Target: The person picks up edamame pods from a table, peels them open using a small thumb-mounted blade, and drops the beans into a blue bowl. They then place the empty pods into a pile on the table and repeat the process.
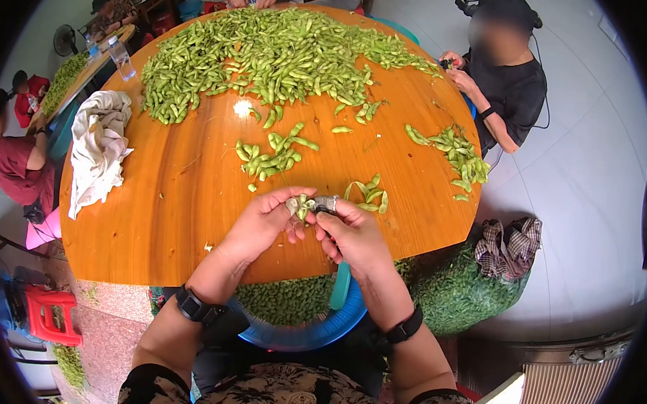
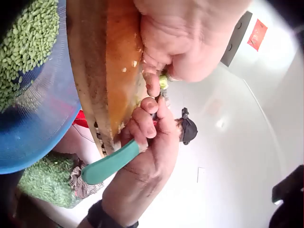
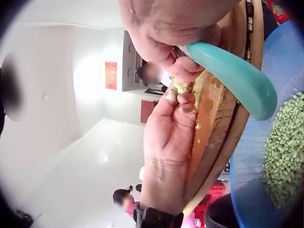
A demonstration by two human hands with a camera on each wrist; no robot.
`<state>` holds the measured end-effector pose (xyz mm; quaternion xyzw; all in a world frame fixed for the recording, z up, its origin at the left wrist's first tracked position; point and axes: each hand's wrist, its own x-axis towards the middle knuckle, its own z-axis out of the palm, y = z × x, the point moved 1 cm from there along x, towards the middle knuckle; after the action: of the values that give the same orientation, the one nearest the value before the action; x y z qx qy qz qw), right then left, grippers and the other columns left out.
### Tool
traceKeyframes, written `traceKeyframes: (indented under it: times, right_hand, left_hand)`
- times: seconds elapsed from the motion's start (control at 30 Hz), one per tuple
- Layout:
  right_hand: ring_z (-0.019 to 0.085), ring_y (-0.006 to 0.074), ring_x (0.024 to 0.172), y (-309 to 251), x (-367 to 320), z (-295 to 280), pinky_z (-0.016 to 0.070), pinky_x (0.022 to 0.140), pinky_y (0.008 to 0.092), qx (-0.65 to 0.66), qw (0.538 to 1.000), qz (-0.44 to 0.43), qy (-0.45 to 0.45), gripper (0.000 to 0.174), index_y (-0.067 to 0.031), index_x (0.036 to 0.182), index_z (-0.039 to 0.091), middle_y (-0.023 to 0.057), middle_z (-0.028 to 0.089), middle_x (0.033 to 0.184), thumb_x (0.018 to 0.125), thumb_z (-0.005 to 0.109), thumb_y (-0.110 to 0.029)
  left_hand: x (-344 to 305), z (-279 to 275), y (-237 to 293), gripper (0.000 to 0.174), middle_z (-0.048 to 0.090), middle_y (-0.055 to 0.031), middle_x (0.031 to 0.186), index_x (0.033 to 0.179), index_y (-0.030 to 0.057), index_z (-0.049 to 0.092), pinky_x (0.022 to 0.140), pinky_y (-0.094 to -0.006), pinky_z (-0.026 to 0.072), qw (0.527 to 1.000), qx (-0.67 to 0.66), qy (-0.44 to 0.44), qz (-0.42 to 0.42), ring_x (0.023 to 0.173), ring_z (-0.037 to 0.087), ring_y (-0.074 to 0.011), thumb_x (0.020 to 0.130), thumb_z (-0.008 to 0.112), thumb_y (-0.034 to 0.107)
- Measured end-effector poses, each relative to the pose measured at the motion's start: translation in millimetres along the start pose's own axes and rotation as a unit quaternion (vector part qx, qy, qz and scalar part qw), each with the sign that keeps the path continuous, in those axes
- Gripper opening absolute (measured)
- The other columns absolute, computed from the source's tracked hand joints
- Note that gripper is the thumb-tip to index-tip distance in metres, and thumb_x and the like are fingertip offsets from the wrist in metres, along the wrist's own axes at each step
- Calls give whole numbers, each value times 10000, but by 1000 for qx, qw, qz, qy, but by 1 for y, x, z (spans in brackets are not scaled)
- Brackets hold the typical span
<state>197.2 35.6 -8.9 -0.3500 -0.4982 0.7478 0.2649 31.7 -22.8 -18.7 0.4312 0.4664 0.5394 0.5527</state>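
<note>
Over the near edge of the round table [image 1: 215, 174], my two hands meet at the fingertips. My left hand [image 1: 258, 217] pinches a split green soybean pod [image 1: 303, 207] between thumb and fingers. In my right hand [image 1: 362, 237] is a tool with a curved teal handle [image 1: 341, 285]; its working end is hidden among the fingers. Something grey covers the right thumb tip [image 1: 327, 201]. From the right wrist view, the teal handle [image 3: 237, 78] sticks out of the curled palm. Below the hands stands a blue basket [image 1: 294, 339] holding shelled green beans [image 3: 287, 152].
A large heap of pods [image 1: 273, 53] covers the table's far side, with small piles [image 1: 275, 155] nearer. A crumpled white cloth [image 1: 101, 143] and a water bottle [image 1: 122, 58] lie left. Another person [image 1: 509, 73] sits at the right. A filled green net sack [image 1: 465, 290] stands beside the table.
</note>
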Motion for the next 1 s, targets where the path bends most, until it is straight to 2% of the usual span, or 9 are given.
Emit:
traceKeyframes:
  times: [0.07, 0.13, 0.27, 0.37, 0.43, 0.73, 0.77, 0.93, 1.0]
  right_hand:
    - [450, 48, 439, -3, -5, 8, 339, 387, 210, -21, 999, -19, 21, 86, -55, 919, 631, -13, 535, 649, 928, 551, -85]
    - [453, 46, 444, 0, -9, 16, 337, 388, 209, -41, 998, -37, 40, 83, -51, 918, 633, -13, 536, 647, 925, 556, -83]
    - [446, 42, 440, 8, -13, 21, 323, 377, 211, -86, 987, -114, 77, 89, -36, 937, 632, -10, 542, 650, 931, 554, -79]
    - [446, 38, 440, 6, -17, 22, 320, 373, 205, -32, 993, -84, 78, 99, -20, 970, 613, -3, 550, 667, 948, 539, -81]
    - [449, 38, 440, 7, -18, 22, 320, 370, 204, -23, 993, -89, 77, 97, -20, 965, 613, 0, 554, 670, 947, 538, -79]
    - [471, 57, 431, 8, -16, 16, 332, 364, 207, 18, 992, -105, 71, 96, -19, 932, 624, 19, 590, 689, 940, 547, -75]
    - [474, 62, 437, 11, -16, 13, 331, 364, 208, 21, 992, -106, 61, 110, -15, 981, 633, 27, 595, 701, 938, 549, -72]
    - [450, 41, 415, 4, -20, 14, 315, 355, 195, 51, 993, -98, 39, 106, -7, 941, 631, 22, 588, 699, 947, 540, -61]
    - [450, 43, 418, 1, -23, 13, 317, 357, 192, 40, 995, -82, 34, 111, -13, 974, 636, 25, 590, 702, 946, 538, -56]
  left_hand:
    - [-1, 0, 2, 320, 659, -20, 939, 1295, 24, 545, 633, -205, 493, 1000, -27, -2, -5, 709, 602, -77, 990, 469, 85]
    - [-1, 4, -2, 304, 660, -21, 916, 1268, 21, 562, 608, -204, 492, 998, 47, 31, 4, 712, 610, -75, 997, 440, 84]
    - [-1, 4, -6, 292, 647, -21, 905, 1250, 20, 569, 600, -198, 482, 998, 53, 42, 10, 684, 586, -76, 996, 453, 104]
    - [0, 0, -8, 291, 660, -20, 896, 1254, 30, 574, 609, -208, 498, 999, 26, 7, 44, 710, 625, -81, 1006, 473, 143]
    - [0, -2, -10, 305, 656, -14, 884, 1268, 37, 568, 636, -216, 496, 999, 40, 4, 20, 723, 615, -79, 997, 514, 168]
    - [-2, 4, -3, 331, 644, 14, 951, 1326, 68, 533, 640, -208, 456, 997, 68, -29, 36, 759, 570, -56, 1001, 495, 124]
    - [-2, 2, -3, 331, 640, 12, 954, 1320, 68, 538, 631, -202, 448, 998, 36, -41, 26, 739, 556, -54, 999, 502, 141]
    - [-3, 0, 2, 337, 622, 4, 944, 1308, 63, 547, 614, -185, 424, 995, -78, -59, 6, 688, 514, -48, 979, 500, 123]
    - [-6, 1, 7, 351, 609, -4, 933, 1276, 52, 562, 615, -180, 421, 994, -80, -47, -65, 684, 512, -55, 934, 483, 61]
